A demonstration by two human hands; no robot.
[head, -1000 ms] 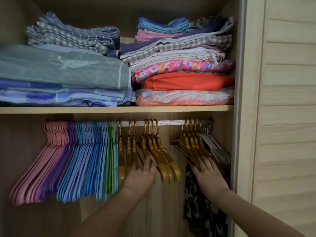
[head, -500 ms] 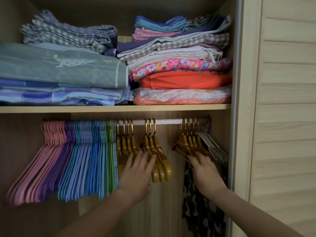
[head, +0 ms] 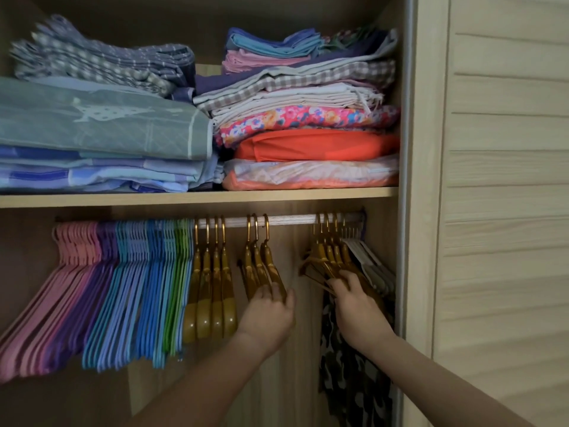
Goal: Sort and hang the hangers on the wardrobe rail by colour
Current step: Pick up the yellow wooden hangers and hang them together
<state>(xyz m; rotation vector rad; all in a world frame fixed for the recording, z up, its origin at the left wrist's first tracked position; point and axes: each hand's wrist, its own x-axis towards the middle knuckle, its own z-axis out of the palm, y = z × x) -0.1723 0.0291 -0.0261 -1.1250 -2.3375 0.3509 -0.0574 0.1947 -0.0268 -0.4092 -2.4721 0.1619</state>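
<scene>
The metal wardrobe rail point(head: 292, 219) runs under the shelf. On its left hang pink hangers point(head: 74, 266), then purple hangers point(head: 106, 257), blue hangers point(head: 144, 272) and green hangers point(head: 180, 272). Several gold hangers point(head: 211, 291) hang beside the green ones. My left hand point(head: 266, 315) grips the lower ends of three gold hangers point(head: 260, 260) in the middle of the rail. My right hand point(head: 354, 306) holds a bunch of gold hangers point(head: 326, 257) at the right. White hangers point(head: 369, 263) hang at the far right.
The wooden shelf point(head: 197, 197) above carries two stacks of folded linens point(head: 304, 118). A camouflage garment point(head: 354, 380) hangs below my right hand. The slatted wardrobe door point(head: 505, 211) stands at the right.
My left hand moved right, off the gold hangers next to the green ones, and took hold of the middle three. My right hand stayed on the right bunch.
</scene>
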